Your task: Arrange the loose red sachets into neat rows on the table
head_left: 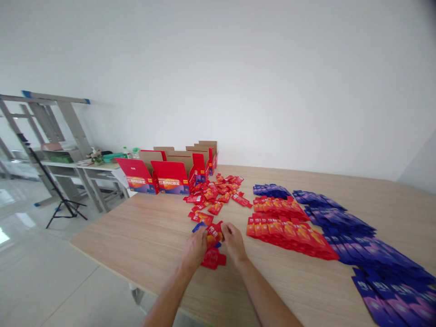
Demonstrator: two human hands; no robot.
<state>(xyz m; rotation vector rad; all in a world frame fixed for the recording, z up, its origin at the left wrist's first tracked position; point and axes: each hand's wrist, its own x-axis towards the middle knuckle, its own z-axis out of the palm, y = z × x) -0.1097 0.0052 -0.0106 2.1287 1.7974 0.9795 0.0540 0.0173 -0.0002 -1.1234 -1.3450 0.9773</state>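
Between my two hands is a red sachet (214,234) with white lettering and an orange picture. My left hand (196,247) is closed on its left side. At its upper right edge, the fingers of my right hand (233,240) pinch it. Under the hands, another red sachet (211,259) lies on the table, and a blue piece (198,225) shows partly behind my left hand. Just beyond is a loose heap of red sachets (211,193). To the right, red sachets (282,229) lie in overlapping rows.
Blue-purple sachets (374,254) are fanned in rows on the right of the wooden table (136,236). Open red cartons (173,177) stand at the far left edge. Beyond the table are a black tripod (64,200) and a side desk (98,167) with bottles. A white wall rises behind.
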